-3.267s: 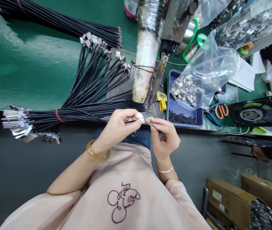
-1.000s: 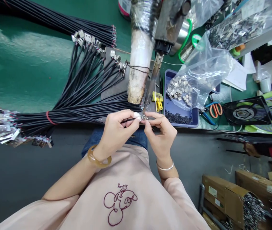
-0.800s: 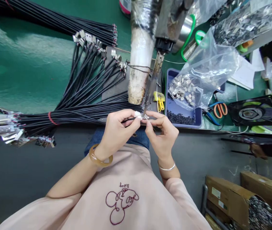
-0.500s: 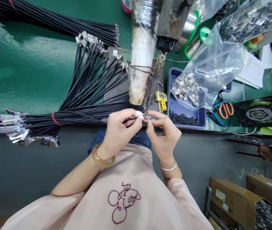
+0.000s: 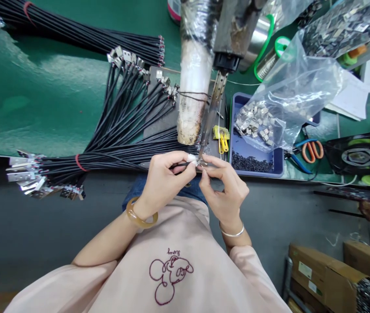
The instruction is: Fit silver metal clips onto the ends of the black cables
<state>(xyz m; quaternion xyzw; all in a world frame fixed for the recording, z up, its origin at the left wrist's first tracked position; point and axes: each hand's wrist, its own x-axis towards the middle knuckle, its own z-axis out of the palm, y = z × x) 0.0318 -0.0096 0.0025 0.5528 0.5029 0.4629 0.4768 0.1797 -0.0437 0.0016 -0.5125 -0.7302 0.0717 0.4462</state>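
Note:
My left hand [image 5: 165, 180] pinches the end of a thin black cable [image 5: 177, 164] at the bench's front edge; its thumb wears a white tape wrap. My right hand [image 5: 226, 187] pinches a small metal terminal [image 5: 201, 163] against that cable end. Both meet just under the tip of a soldering iron [image 5: 211, 113] that slants down from a holder above. A banded bundle of black cables [image 5: 116, 152] with metal terminals runs left from my left hand.
A blue tray [image 5: 278, 158] holds a clear bag of metal terminals [image 5: 257, 124] and small black pieces. Yellow clippers [image 5: 222, 139], orange-handled scissors [image 5: 311, 150], a black fan [image 5: 358, 156] and cardboard boxes [image 5: 318, 271] lie to the right. Another cable bundle [image 5: 74, 34] lies at the back.
Both hands stay together at the iron's tip with the cable end and terminal; my right fingers have closed in tighter on the terminal since the earliest frame. The view has shifted slightly.

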